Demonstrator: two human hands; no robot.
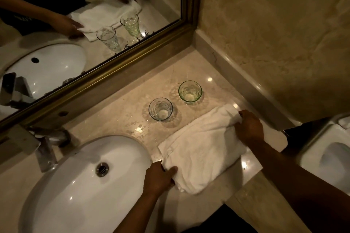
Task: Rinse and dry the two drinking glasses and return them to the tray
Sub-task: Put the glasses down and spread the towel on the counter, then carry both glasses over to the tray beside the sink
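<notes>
Both hands grasp a white towel (203,145) that lies spread on the marble counter (121,119). The left hand (158,178) pinches the towel's near left corner between thumb and fingers, right at the counter's front edge beside the sink (75,179). The right hand (250,128) grips the far right end of the towel, its fingers curled into a bunched fold of cloth near the counter's right edge.

Two drinking glasses stand upright on the counter, just beyond the towel and apart from it. The clear glass (160,108) is the nearer and more leftward one; the green-tinted glass (190,92) stands to its right and farther back, toward the corner where the wall (274,34) meets the mirror. They are close to each other but not touching. Neither hand touches a glass. Whether either glass holds water cannot be told from above.

Water droplets and wet streaks glint on the counter between the sink and the clear glass. The white oval sink sits at the near left, with a metal drain (102,169) in its bowl and a chrome faucet (45,149) at its far left rim. A gold-framed mirror (94,15) along the far side reflects the glasses, the towel and both hands. At the right edge, below counter level, part of a white toilet (329,153) shows.
</notes>
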